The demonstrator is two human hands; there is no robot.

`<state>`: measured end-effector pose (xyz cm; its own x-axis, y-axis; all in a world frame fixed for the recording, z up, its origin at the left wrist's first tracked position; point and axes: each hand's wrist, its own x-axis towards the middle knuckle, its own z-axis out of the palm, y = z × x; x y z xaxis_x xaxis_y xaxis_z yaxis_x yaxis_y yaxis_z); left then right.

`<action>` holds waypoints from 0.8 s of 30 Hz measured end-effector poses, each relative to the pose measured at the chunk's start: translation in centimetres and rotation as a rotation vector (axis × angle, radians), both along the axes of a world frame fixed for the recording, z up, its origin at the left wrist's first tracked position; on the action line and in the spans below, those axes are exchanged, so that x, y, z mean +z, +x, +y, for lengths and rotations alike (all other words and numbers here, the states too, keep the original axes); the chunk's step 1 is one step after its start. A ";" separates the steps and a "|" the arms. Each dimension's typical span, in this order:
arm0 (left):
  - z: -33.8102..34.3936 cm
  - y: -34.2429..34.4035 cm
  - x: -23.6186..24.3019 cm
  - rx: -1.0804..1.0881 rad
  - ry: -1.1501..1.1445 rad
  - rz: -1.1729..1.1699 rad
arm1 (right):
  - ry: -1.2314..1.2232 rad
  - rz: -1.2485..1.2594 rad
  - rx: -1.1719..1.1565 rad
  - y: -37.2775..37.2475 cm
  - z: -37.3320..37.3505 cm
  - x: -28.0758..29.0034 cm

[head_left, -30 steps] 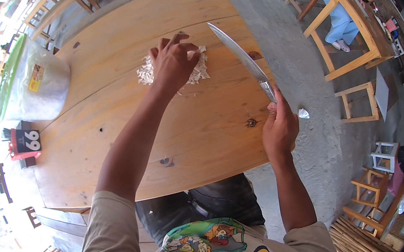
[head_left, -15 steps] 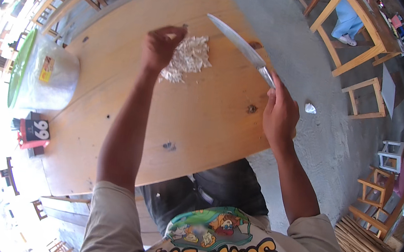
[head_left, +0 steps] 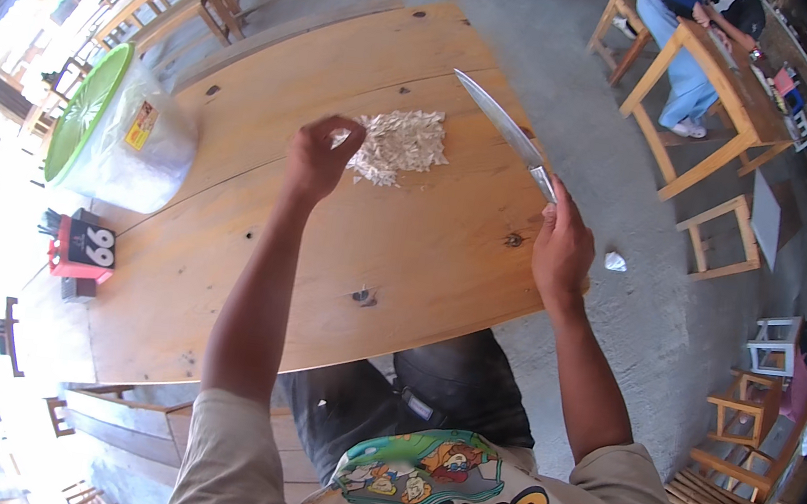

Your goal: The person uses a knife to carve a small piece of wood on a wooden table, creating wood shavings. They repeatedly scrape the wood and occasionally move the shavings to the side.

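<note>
My right hand (head_left: 564, 244) is closed round the handle of a large kitchen knife (head_left: 502, 121). The long, slightly curved blade is raised over the right side of the table and points up and left, away from me. My left hand (head_left: 318, 159) is held at the left edge of a pile of pale, thin chopped flakes (head_left: 402, 145). Its thumb and fingertips are pinched together, and I cannot make out whether anything is between them. The flakes lie directly on the wooden table (head_left: 300, 275), apart from the blade.
A big clear tub (head_left: 158, 156) with a green lid (head_left: 87, 118) leans on the table's left. Nearer me stands a black and red table holder (head_left: 82, 248). Crumpled white litter (head_left: 615, 262) lies on the floor at right. A person (head_left: 691, 81) is by another table (head_left: 736, 86).
The view has shifted, so the table and tub appear lower and further right. My left hand remains pinched beside the flakes, and the knife stays raised in my right hand.
</note>
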<state>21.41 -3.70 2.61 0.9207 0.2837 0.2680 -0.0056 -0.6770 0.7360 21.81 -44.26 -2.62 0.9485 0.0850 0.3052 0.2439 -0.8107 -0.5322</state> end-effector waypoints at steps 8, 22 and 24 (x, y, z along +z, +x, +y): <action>1.4 -16.8 -4.4 0.051 -0.207 0.080 | 0.321 0.123 0.110 -3.0 1.4 -0.2; -2.1 -24.9 -3.0 0.292 0.154 0.088 | 0.992 1.140 0.487 -16.8 11.3 5.2; -2.0 -25.7 -2.6 0.258 0.151 0.112 | 0.887 1.089 0.482 -17.8 10.7 3.9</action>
